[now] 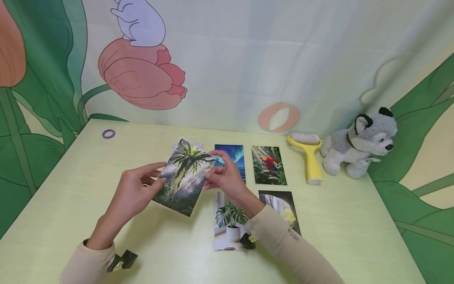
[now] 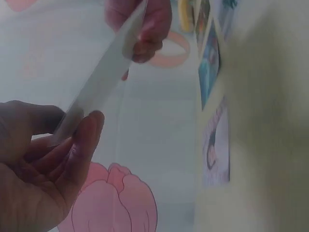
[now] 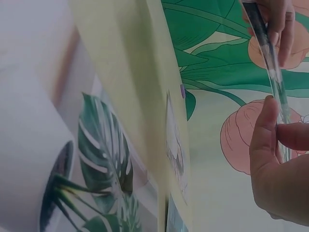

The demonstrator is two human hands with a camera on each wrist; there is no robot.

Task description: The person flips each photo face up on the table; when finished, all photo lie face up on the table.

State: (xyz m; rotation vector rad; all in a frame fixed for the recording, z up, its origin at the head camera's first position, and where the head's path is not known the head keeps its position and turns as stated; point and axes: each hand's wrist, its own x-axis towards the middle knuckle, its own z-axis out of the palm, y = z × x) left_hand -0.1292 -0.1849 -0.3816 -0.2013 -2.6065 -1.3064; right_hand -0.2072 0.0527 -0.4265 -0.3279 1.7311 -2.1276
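Between both hands, raised above the table, is a photo card (image 1: pixel 186 173) printed with a hanging green plant in misty light. My left hand (image 1: pixel 136 189) pinches its left edge between thumb and fingers. On the opposite edge, my right hand (image 1: pixel 227 175) pinches the card near its upper right corner. The left wrist view shows the pale back of the card (image 2: pixel 104 77) edge-on, tilted. Beneath the right forearm lies a monstera picture card (image 1: pixel 232 221), partly covered. An aurora card (image 1: pixel 234 154) lies behind the right hand, and a pale card (image 2: pixel 217 150) is mostly hidden behind the held one.
A parrot card (image 1: pixel 269 165) and a dark card with a yellow shape (image 1: pixel 283 209) lie to the right. Beyond them are a yellow-handled lint roller (image 1: pixel 312 161) and a plush husky (image 1: pixel 358 142). A purple ring (image 1: pixel 108 133) lies at the back left, before a printed curtain (image 1: pixel 220 71).
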